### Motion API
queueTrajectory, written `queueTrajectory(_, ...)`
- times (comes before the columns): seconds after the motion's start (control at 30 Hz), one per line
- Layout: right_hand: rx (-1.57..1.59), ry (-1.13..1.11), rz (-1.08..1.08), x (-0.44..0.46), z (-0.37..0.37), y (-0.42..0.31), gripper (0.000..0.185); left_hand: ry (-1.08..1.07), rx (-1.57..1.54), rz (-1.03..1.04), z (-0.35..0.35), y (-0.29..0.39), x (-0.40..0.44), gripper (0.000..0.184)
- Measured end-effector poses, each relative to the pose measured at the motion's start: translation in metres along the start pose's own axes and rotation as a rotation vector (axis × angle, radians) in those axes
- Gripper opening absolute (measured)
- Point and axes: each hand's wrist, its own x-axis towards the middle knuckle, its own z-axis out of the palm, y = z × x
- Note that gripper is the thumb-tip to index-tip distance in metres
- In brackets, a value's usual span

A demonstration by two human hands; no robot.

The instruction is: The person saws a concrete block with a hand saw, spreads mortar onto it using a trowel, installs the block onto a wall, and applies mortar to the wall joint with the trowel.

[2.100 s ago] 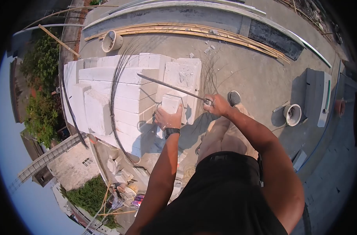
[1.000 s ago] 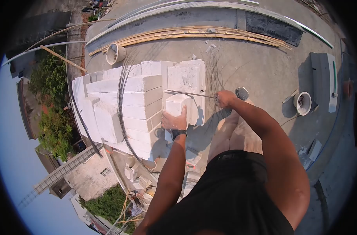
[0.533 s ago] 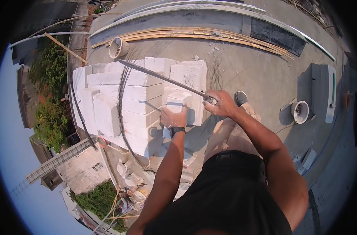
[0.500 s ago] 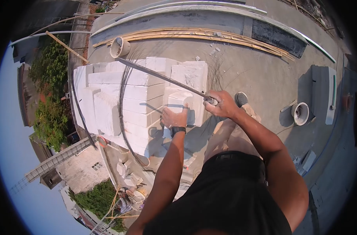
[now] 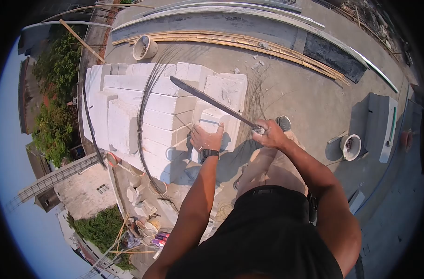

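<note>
Near the middle of the frame, steadying a small white block (image 5: 213, 113) with the left hand (image 5: 205, 138), spanning it with the thumb at the right and the fingers at the left, pressing down over its lower part. Wearing a dark watch (image 5: 209, 154) on that wrist (and showing pale dust on the fingers). Right of centre, gripping a long dark blade (image 5: 214, 103) by its handle (image 5: 259, 130), closing the right hand (image 5: 271, 135) firmly round it. Pointing the blade toward the upper left, crossing the view just above the block, without showing for certain any contact with it. Left of centre, working beside a large stack of white blocks (image 5: 161, 118), with dark wires (image 5: 140, 116) curving across it; above the small block in the frame, facing a crumb-strewn white slab (image 5: 228, 88). Judging by the matt, chalky faces, handling something stiff but brittle, probably light for its bulk, perhaps chipping readily at the corners and turning slippery with dust. Calling, on that reading, for a broad hold on the opposite sides, keeping the fingertips off the thin edges and out of the blade's line. With the blade, probably handling something stiff, holding best by the handle alone.
</note>
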Motion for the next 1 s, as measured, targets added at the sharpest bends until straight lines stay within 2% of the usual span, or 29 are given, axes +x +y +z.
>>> queueTrajectory(0.03,-0.001,-0.002,-0.005,0.008,-0.002,0.003,0.026,-0.008,-0.022,0.000,-0.003,0.001,0.000,0.085)
queueTrajectory(0.1,-0.455,-0.115,0.094,0.026,-0.007,0.005,0.024,-0.021,-0.012,-0.012,-0.004,-0.001,-0.002,0.085)
queueTrajectory(0.13,-0.457,-0.108,0.088,0.031,-0.012,0.002,0.024,-0.031,-0.007,-0.015,-0.004,0.000,0.000,0.085)
queueTrajectory(0.2,-0.652,-0.124,0.035,0.040,-0.024,-0.006,0.025,0.004,-0.006,0.011,0.003,-0.004,0.004,0.085)
queueTrajectory(0.33,-0.526,-0.022,-0.117,0.033,-0.018,-0.017,0.026,-0.041,-0.003,-0.013,0.001,-0.002,-0.001,0.085)
queueTrajectory(0.4,-0.129,0.048,-0.073,0.027,0.000,-0.002,0.026,-0.003,-0.018,-0.004,0.000,0.000,0.002,0.085)
queueTrajectory(0.43,-0.127,0.047,-0.072,0.029,0.003,0.013,0.026,0.023,-0.032,0.008,-0.001,-0.001,-0.001,0.085)
queueTrajectory(0.5,-0.434,-0.126,0.084,0.037,-0.004,0.023,0.025,-0.006,-0.034,-0.014,-0.003,0.002,0.000,0.084)
queueTrajectory(0.6,-0.597,-0.063,-0.006,0.037,-0.011,0.004,0.025,-0.046,-0.028,-0.027,-0.002,0.007,0.011,0.084)
queueTrajectory(0.63,-0.586,-0.083,0.010,0.028,-0.006,-0.001,0.025,-0.076,-0.009,-0.042,-0.004,0.001,0.001,0.084)
queueTrajectory(0.7,-0.263,0.033,-0.105,0.028,-0.003,-0.008,0.026,-0.094,0.032,-0.053,-0.001,0.000,0.001,0.084)
queueTrajectory(0.77,-0.261,0.025,-0.078,0.034,0.002,-0.001,0.027,0.001,-0.021,0.006,-0.002,-0.001,-0.001,0.085)
queueTrajectory(0.83,-0.261,0.025,-0.044,0.036,0.004,0.012,0.027,-0.036,-0.009,-0.023,-0.005,0.000,-0.003,0.085)
queueTrajectory(0.9,-0.464,-0.113,0.077,0.049,-0.003,0.021,0.027,-0.053,-0.004,-0.032,-0.005,0.003,0.003,0.085)
queueTrajectory(1.0,-0.482,-0.059,0.014,0.036,-0.008,0.004,0.029,-0.044,0.009,-0.017,-0.002,-0.001,0.001,0.086)
